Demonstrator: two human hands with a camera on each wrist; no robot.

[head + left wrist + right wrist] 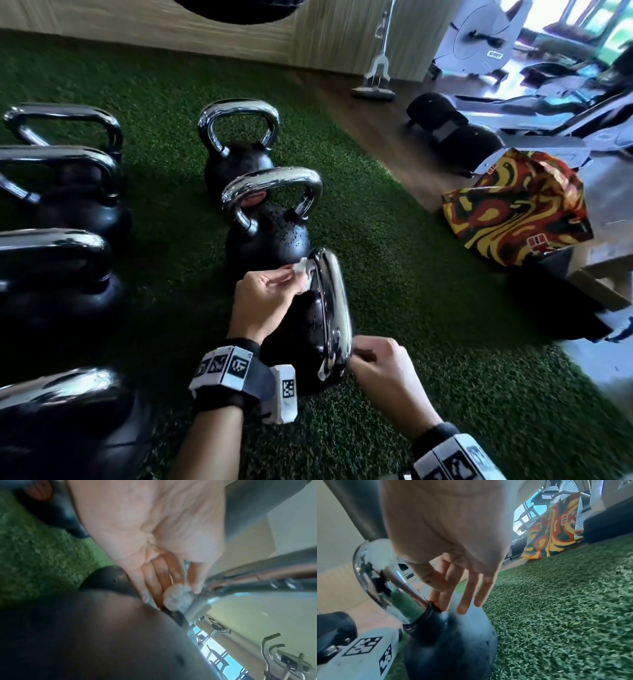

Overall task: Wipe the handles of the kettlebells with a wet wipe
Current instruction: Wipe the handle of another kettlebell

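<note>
The left hand (pixel 263 301) pinched a wadded wet wipe (pixel 301 274) between thumb and fingers, pressing it against the far end of the chrome handle (pixel 334 315) of the nearest kettlebell (pixel 301 329), which stood on green turf (pixel 428 308). Just right of that handle's near end, the right hand (pixel 380 370) rested with fingers loosely extended, fingertips (pixel 462 608) touching the handle's base and holding nothing. Beyond the left hand stood two more kettlebells (pixel 270 236).
</note>
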